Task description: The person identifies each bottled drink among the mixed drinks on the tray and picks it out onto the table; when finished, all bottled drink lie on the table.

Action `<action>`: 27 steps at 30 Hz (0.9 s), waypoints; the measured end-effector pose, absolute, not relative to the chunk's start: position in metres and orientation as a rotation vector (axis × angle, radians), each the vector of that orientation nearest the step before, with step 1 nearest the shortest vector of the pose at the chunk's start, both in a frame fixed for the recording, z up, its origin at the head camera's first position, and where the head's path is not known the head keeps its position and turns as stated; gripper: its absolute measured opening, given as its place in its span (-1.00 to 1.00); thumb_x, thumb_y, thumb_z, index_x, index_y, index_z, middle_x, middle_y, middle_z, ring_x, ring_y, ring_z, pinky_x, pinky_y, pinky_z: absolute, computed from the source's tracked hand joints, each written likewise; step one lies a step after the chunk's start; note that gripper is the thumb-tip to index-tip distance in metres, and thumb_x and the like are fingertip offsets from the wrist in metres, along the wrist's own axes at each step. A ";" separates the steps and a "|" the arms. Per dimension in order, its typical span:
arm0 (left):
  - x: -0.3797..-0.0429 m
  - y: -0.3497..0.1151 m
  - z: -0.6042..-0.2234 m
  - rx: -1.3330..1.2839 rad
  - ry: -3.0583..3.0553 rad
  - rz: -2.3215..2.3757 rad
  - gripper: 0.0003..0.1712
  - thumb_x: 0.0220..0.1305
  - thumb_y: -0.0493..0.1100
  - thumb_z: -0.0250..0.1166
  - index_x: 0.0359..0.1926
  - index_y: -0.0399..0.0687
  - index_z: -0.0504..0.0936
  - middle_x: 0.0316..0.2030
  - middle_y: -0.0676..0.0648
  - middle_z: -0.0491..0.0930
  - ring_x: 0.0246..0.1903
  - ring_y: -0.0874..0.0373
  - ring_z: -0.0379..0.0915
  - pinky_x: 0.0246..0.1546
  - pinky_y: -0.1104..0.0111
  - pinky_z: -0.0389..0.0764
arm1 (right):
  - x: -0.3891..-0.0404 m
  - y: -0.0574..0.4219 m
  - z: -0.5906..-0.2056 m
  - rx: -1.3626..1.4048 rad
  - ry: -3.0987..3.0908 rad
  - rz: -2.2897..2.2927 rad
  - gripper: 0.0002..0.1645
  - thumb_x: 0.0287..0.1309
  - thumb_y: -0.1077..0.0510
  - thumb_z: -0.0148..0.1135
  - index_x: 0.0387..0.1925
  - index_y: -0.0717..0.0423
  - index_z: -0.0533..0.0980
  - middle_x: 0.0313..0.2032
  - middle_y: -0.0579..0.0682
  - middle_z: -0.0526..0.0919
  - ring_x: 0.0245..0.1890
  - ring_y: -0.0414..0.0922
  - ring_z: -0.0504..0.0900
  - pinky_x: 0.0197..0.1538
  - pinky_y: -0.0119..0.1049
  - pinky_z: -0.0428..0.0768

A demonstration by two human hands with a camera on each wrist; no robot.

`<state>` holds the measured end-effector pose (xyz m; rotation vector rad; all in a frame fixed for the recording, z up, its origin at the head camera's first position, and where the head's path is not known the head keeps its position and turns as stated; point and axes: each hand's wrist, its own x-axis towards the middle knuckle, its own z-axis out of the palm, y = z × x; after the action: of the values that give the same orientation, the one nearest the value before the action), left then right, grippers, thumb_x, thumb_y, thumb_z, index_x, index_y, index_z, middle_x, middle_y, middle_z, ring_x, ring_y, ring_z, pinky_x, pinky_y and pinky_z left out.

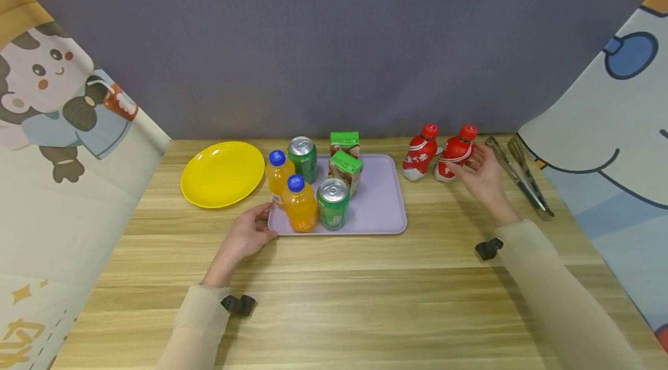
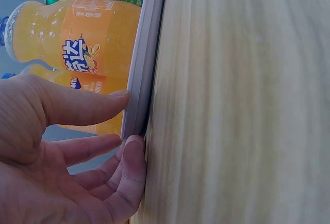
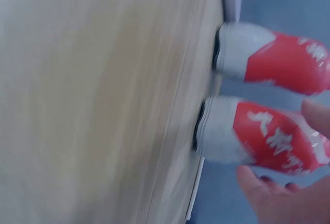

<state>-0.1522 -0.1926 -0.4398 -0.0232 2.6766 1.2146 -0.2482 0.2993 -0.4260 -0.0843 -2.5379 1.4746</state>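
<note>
My left hand (image 1: 247, 234) grips the near left corner of a lilac tray (image 1: 376, 202), thumb on the rim and fingertips curled at its underside in the left wrist view. On the tray stand two orange soda bottles (image 1: 300, 207) with blue caps, two green cans (image 1: 333, 205) and two green-topped juice boxes (image 1: 347, 170). To the right of the tray, my right hand (image 1: 485, 178) holds a red drink bottle (image 3: 278, 139), thumb on one side and fingers on the other. Its base is at the tabletop. A second red bottle (image 1: 419, 155) stands upright just left of it.
A yellow plate (image 1: 223, 176) lies left of the tray. Metal tongs (image 1: 531, 195) with dark handles lie right of the right hand. A dark panel (image 1: 334, 39) rises behind the wooden table (image 1: 355, 300), with cartoon-printed sheets (image 1: 68, 109) on both sides.
</note>
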 end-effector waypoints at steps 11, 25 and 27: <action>-0.153 -0.192 -0.439 -0.028 2.669 1.216 -0.20 0.07 -0.38 0.35 0.35 -0.26 0.27 0.04 -0.27 0.49 -0.29 0.04 0.47 -0.39 0.30 0.53 | -0.206 0.274 -0.413 -0.058 -2.621 1.483 0.06 0.18 0.05 0.28 0.43 0.35 -0.16 0.28 0.44 0.17 0.20 0.35 0.27 0.12 0.17 0.35; -0.152 -0.192 -0.440 -0.039 2.662 1.222 -0.19 0.07 -0.39 0.35 0.36 -0.27 0.25 0.05 -0.28 0.49 -0.26 0.03 0.48 -0.37 0.30 0.54 | -0.181 0.204 -0.388 0.472 -2.545 1.518 -0.26 0.08 0.31 0.35 0.27 0.37 0.25 0.09 0.31 0.49 0.10 0.19 0.45 0.04 0.12 0.44; -0.152 -0.192 -0.439 -0.040 2.665 1.217 -0.19 0.07 -0.38 0.35 0.36 -0.26 0.26 0.05 -0.27 0.49 -0.27 0.04 0.48 -0.36 0.30 0.54 | -0.179 0.192 -0.385 0.527 -2.525 1.549 -0.26 0.05 0.30 0.38 0.25 0.33 0.29 0.08 0.26 0.51 0.10 0.15 0.47 0.05 0.06 0.45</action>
<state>-0.1515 -0.1920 -0.4394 -0.0399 2.6652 1.2167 -0.1791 0.1925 -0.3853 0.5266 -2.5249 1.5489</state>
